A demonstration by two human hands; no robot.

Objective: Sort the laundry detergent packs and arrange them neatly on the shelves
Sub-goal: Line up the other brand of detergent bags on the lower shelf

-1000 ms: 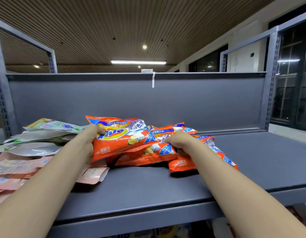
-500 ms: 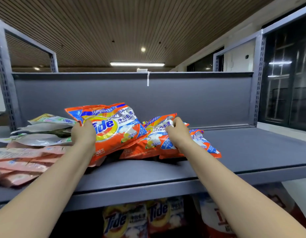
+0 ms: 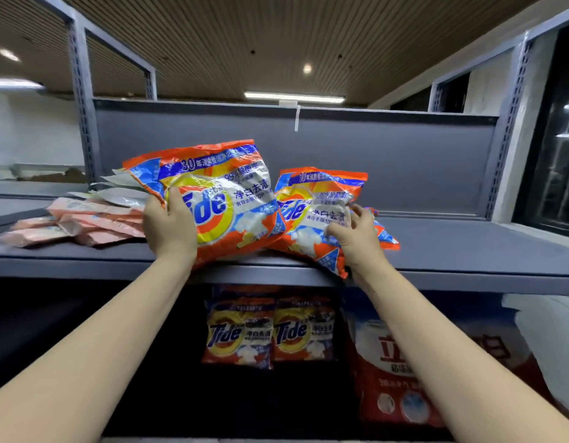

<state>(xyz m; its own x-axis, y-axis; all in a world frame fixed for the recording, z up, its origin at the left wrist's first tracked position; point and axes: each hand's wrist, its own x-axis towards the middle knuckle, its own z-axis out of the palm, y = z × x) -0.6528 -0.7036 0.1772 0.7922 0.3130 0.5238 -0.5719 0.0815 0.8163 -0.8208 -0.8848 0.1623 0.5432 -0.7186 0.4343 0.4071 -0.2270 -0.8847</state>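
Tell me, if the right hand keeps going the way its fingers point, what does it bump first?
Probably the orange Tide pack right in front: the right hand already has its fingers on it. Behind that stands the shelf's grey back panel.

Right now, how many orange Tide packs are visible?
5: one in the left hand, one under the right hand, one partly hidden behind, two on the lower shelf. Others may be hidden.

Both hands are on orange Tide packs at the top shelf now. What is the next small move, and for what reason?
Probably draw both packs off the edge. The left hand grips one Tide pack tilted up, the right hand holds a second pack overhanging the top shelf, and matching Tide packs stand on the shelf below.
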